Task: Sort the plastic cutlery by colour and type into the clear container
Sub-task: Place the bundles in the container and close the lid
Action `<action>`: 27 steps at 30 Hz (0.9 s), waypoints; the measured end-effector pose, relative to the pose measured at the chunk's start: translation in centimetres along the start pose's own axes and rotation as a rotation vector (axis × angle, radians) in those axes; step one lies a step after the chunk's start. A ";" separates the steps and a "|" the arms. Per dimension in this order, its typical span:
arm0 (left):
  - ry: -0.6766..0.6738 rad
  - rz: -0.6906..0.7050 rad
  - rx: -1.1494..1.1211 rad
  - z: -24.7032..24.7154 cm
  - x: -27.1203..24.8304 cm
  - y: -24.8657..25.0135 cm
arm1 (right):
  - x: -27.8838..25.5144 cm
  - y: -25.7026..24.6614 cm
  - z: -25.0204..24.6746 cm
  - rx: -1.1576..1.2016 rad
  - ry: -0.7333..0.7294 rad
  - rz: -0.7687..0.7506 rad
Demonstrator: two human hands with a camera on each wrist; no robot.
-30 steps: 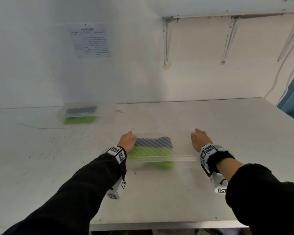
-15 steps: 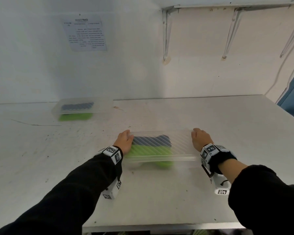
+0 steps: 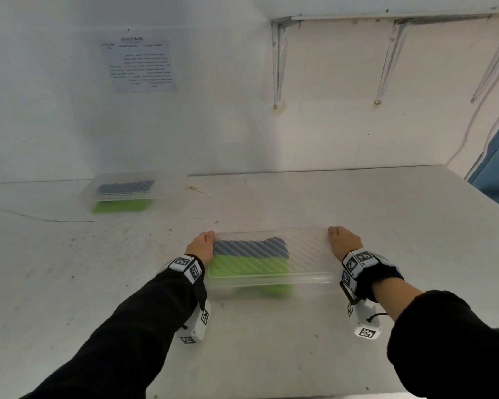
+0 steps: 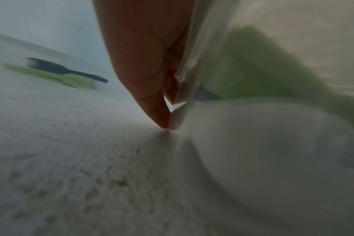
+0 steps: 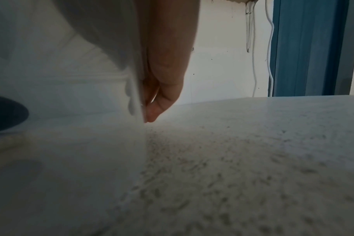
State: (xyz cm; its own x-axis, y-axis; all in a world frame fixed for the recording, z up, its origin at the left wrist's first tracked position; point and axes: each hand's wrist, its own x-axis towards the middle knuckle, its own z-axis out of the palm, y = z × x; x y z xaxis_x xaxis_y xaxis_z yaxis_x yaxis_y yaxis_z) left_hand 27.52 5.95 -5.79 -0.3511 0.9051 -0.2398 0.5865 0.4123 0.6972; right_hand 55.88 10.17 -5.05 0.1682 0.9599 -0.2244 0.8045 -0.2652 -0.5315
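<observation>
A clear container with a ribbed lid lies on the white table, holding dark blue cutlery at the back and green cutlery in front. My left hand presses against its left end. In the left wrist view the fingers run straight down the container wall to the tabletop. My right hand presses on the right end the same way, its fingers pointing down beside the wall. How the thumbs lie is hidden.
A second lidded clear container with dark blue and green forks sits at the back left near the wall. A paper notice hangs on the wall. Shelf brackets and a white cable are at the right.
Both hands stay on the ends of the container, which has hardly moved on the table. Only the head view has shifted slightly.
</observation>
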 end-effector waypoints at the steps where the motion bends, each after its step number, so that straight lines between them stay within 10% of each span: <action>1: 0.011 0.001 0.003 0.1 -0.1 0.0 | 0.0 0.0 -0.1 0.021 0.009 0.004; 27: 0.119 -0.014 -0.069 -0.6 -4.2 -2.3 | -3.7 -0.9 0.7 0.132 0.019 0.024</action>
State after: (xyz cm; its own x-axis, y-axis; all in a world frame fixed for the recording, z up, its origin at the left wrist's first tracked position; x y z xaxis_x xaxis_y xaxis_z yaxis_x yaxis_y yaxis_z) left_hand 27.19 1.17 -6.01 -0.4455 0.8789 -0.1704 0.5306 0.4125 0.7405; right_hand 54.15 6.84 -4.27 0.1983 0.9544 -0.2232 0.7186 -0.2965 -0.6291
